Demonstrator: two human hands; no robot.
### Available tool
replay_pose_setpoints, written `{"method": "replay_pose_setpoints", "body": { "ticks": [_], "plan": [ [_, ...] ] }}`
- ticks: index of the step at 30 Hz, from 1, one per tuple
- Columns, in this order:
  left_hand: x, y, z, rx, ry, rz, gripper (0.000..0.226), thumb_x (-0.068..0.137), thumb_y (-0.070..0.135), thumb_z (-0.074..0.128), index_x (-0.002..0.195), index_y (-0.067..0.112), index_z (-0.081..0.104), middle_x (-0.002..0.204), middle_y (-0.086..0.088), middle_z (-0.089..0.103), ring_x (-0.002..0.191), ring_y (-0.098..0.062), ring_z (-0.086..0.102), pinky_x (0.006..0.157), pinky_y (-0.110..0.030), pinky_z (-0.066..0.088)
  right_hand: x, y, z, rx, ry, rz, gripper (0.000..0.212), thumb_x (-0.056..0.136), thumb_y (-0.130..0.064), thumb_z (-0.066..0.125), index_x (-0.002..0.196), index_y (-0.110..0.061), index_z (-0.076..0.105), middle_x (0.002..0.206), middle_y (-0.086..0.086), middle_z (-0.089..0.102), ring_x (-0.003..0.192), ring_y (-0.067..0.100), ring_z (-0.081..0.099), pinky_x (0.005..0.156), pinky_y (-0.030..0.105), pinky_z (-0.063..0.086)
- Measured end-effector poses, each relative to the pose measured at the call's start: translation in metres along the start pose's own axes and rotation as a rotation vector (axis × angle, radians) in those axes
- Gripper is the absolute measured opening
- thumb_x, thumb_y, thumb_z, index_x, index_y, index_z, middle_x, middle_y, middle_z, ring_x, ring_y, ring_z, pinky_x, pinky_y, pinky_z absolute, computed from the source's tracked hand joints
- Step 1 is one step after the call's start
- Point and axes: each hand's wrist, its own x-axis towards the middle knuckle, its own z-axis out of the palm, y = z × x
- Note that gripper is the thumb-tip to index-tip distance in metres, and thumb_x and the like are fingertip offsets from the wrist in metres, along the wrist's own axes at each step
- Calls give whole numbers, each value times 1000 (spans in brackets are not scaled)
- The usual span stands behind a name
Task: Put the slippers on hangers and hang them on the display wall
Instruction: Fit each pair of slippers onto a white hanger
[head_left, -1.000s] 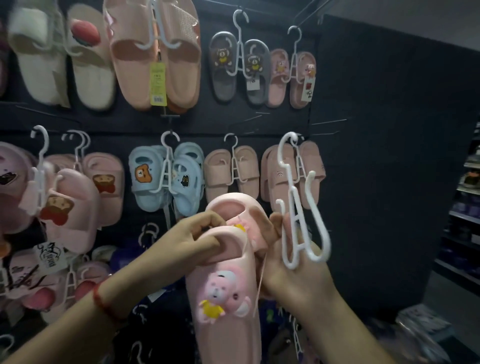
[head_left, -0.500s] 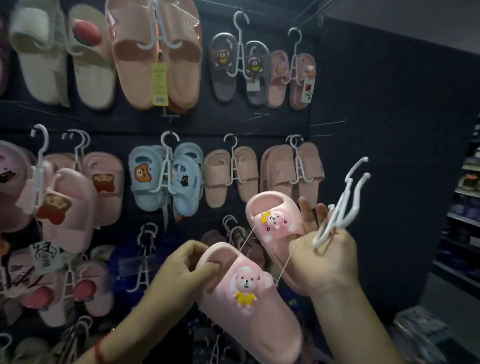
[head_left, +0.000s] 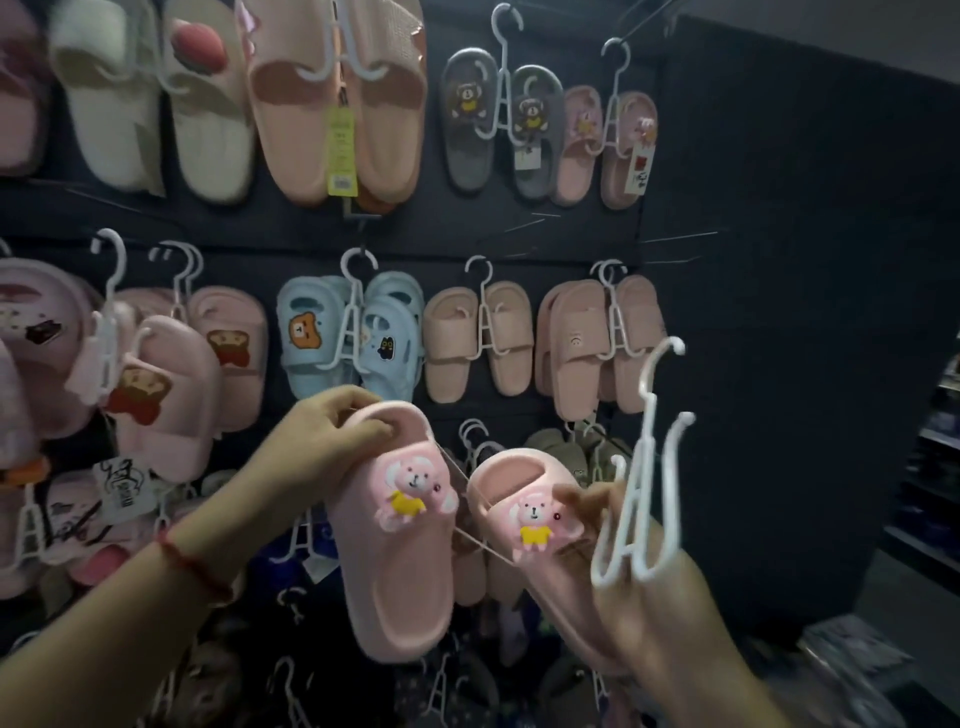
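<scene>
Two pink slippers were off the hanger: my left hand pinched the left slipper by its strap, and my right hand gripped both the right slipper and the white hanger. I judged each strap needed threading over its own prong, minding the string joining them. Behind, the dark display wall carried rows of hung pairs, a bare peg upper right

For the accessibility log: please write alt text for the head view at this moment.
A person's left hand grips one pink bear slipper by its strap, while the right hand holds the second pink slipper and a white hanger. A thin string joins the pair; behind them, the dark display wall holds hung slippers.
</scene>
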Motion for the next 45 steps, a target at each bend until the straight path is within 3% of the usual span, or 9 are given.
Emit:
{"method": "replay_pose_setpoints", "body": {
  "ticks": [3, 6, 10, 16, 23, 32, 37, 41, 45],
  "plan": [
    [1, 0, 10, 71, -136, 1, 28, 61, 40, 70, 84, 24, 76, 80, 4, 74, 67, -1, 62, 68, -29, 49, -8, 5, 2, -435, -66, -120, 25, 99, -26, 55, 90, -11, 73, 88, 13, 75, 72, 18, 69, 67, 30, 54],
    [1, 4, 15, -31, -191, -45, 19, 70, 31, 76, 87, 22, 78, 81, -2, 75, 70, -8, 66, 67, -30, 50, -12, 3, 6, -819, -46, -347, 39, 98, -40, 56, 74, -10, 61, 63, -6, 59, 58, 7, 53, 58, 21, 44],
    [7, 6, 6, -220, -219, -182, 15, 81, 22, 80, 94, 14, 78, 92, -15, 77, 77, -25, 71, 74, -39, 53, -3, -3, 1, -911, -95, -409, 36, 101, -29, 56, 69, -11, 54, 68, 0, 54, 64, 9, 52, 62, 27, 44],
    [5, 11, 7, -261, -245, -153, 14, 90, 17, 72, 103, 13, 76, 94, -13, 77, 75, -21, 72, 66, -32, 55, 3, -1, 6, -1013, -89, -408, 39, 99, -29, 55, 65, -13, 44, 62, -12, 47, 61, 4, 43, 60, 20, 34],
    [-9, 16, 17, -112, -277, 80, 30, 65, 40, 74, 94, 32, 77, 93, -3, 77, 82, -15, 72, 76, -35, 55, 15, 4, 28, -803, 6, -356, 37, 102, -30, 51, 80, -3, 64, 68, 6, 65, 63, 13, 56, 61, 27, 45],
    [-13, 5, 11, -104, -353, 165, 33, 86, 23, 72, 112, 42, 76, 109, 7, 77, 108, -12, 70, 100, -43, 53, 21, 11, 36, -652, 35, -364, 40, 103, -36, 50, 93, 1, 63, 83, 23, 65, 73, 32, 60, 72, 45, 51],
    [-13, -12, 17, 338, -88, 282, 52, 96, 38, 57, 148, 36, 48, 106, 15, 49, 99, 2, 53, 93, -26, 46, 22, 14, 40, -580, 28, -359, 41, 104, -36, 50, 93, 2, 62, 83, 25, 64, 70, 22, 58, 69, 44, 51],
    [-32, -15, 25, 395, 205, 585, 51, 91, 43, 56, 138, 22, 58, 108, 7, 52, 98, -16, 55, 86, -38, 49, 25, 13, 43, -523, 29, -354, 47, 98, -43, 52, 93, 2, 60, 86, 29, 62, 72, 28, 58, 72, 57, 52],
    [-52, -18, 34, 506, 189, 683, 59, 89, 59, 57, 138, 27, 53, 117, 1, 51, 104, -20, 51, 89, -42, 46, 31, 13, 39, -518, 37, -370, 42, 91, -46, 51, 89, -7, 63, 83, 23, 67, 75, 37, 64, 74, 58, 53]
  ]
}}
